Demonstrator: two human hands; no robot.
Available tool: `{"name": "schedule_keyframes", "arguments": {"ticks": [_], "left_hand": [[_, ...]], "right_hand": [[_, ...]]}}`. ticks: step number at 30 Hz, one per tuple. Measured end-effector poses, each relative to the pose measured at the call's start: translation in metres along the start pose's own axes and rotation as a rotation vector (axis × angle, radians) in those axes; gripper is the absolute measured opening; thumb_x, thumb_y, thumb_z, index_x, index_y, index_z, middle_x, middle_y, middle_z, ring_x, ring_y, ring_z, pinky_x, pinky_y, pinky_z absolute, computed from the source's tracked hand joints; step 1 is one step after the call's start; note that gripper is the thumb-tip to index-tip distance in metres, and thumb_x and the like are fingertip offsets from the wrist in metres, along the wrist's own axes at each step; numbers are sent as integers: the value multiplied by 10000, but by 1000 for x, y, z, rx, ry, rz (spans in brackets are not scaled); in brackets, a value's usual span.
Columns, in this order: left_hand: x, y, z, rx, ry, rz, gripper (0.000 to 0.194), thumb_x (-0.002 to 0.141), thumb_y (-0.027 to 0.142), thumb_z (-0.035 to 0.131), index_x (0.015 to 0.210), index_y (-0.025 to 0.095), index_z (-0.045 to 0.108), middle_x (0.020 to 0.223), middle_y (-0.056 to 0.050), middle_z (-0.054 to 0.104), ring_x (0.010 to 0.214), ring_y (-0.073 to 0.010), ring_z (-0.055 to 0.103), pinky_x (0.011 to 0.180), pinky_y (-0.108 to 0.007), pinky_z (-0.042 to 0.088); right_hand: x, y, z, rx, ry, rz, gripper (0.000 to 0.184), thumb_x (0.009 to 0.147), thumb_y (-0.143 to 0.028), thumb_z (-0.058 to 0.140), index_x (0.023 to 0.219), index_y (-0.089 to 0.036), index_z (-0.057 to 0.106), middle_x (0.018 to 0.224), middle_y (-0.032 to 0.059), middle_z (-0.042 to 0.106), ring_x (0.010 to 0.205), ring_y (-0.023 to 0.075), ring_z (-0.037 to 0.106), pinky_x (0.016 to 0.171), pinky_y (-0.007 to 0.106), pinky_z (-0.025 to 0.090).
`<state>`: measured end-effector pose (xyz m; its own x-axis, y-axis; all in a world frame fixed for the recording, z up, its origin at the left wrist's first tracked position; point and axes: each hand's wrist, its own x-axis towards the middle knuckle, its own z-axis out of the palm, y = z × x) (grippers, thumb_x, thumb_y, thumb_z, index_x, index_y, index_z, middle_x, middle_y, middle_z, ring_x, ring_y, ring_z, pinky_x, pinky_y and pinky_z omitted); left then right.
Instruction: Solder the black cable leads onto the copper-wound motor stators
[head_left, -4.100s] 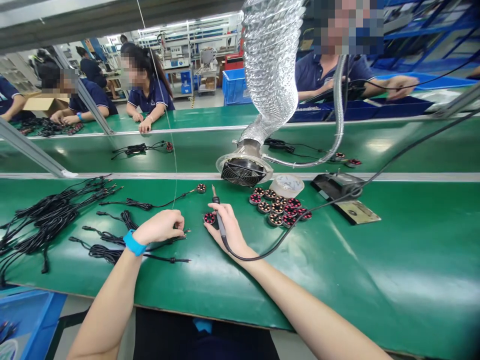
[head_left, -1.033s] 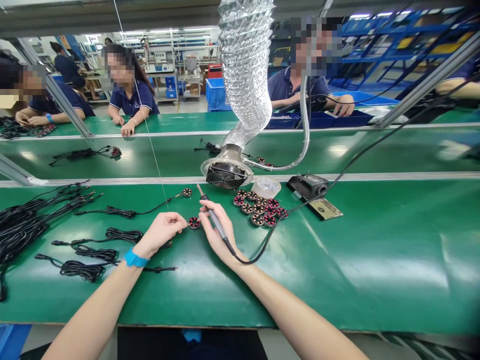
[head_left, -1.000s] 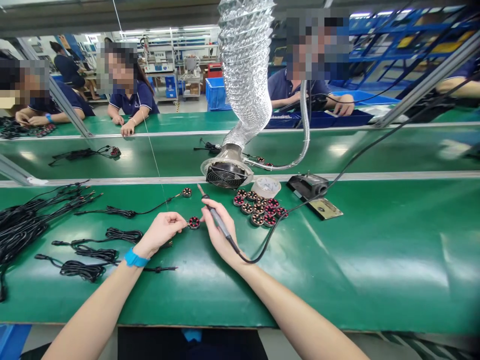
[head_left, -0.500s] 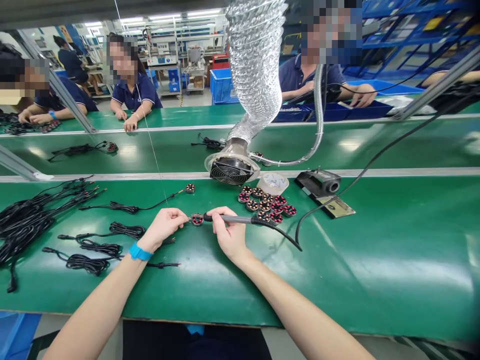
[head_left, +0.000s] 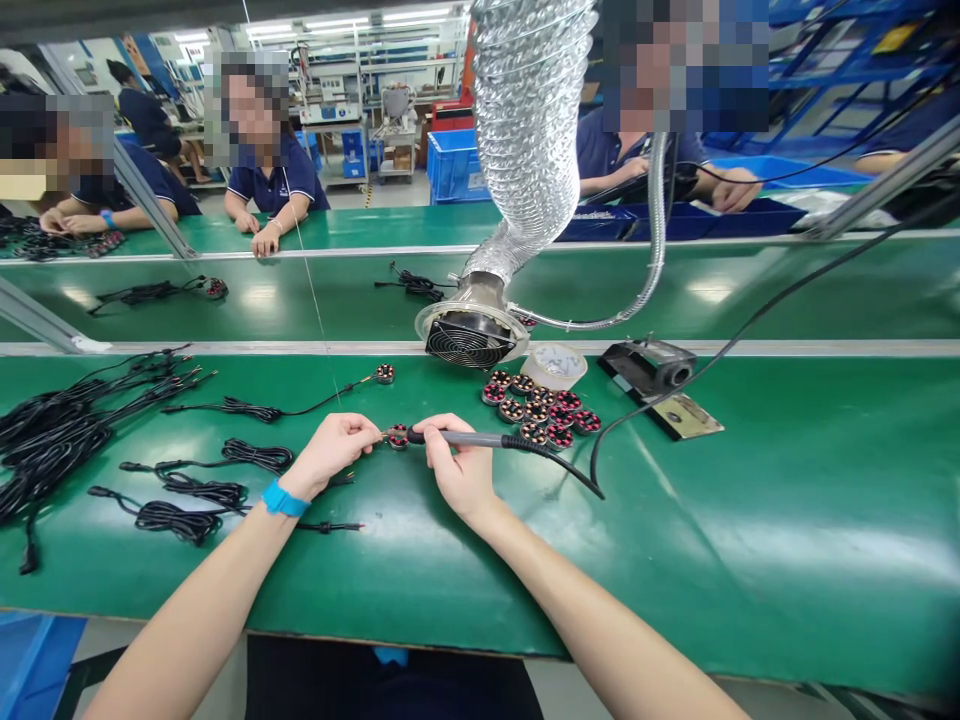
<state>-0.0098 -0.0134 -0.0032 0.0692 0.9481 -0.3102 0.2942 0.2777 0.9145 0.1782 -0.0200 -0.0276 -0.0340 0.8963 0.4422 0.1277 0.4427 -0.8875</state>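
Note:
My right hand (head_left: 461,470) grips a soldering iron (head_left: 476,439) lying nearly level, its tip pointing left. The tip is over a small motor stator (head_left: 397,437) with red windings, at the stator's left edge. My left hand (head_left: 341,450), with a blue band at the wrist, is pinched closed just left of that stator. A thin solder wire (head_left: 319,318) runs down from above to this hand; the fingers hide its end. Several black cables (head_left: 176,520) lie coiled left of and under my left forearm. Another stator (head_left: 385,373), joined to a cable, lies farther back.
Several stators (head_left: 536,410) are grouped to the right, beside a tape roll (head_left: 555,366) and a soldering iron stand (head_left: 652,365). A fume extractor (head_left: 472,340) hangs above. A large cable bundle (head_left: 67,430) lies left. Co-workers sit across the green bench (head_left: 675,560).
My right hand has turned the soldering iron from pointing away to pointing left, bringing its tip to the stator. My left hand, earlier apart from the stator, now stays pinched beside it.

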Motion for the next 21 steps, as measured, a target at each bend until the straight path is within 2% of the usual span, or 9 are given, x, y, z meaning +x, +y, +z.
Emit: {"name": "schedule_keyframes", "arguments": {"ticks": [14,21], "left_hand": [[4,-5,-3,14,7,-7,278,710,406,672,766,134,662,607,27,537,440,-44,297,416,-206,179],[3,-3,-1,10,19,-7,263,700,389,674,760,134,658,591,36,524,433,-43,294,425,-211,180]], "right_hand": [[0,-3,0,7,3,10,227,920,-320,515,814,-192,670,577,-17,560,528,134,536,518,255,423],[0,-2,-1,35,59,29,244,927,-344,510,827,-195,675,584,-9,560,557,146,557,528,262,429]]}}
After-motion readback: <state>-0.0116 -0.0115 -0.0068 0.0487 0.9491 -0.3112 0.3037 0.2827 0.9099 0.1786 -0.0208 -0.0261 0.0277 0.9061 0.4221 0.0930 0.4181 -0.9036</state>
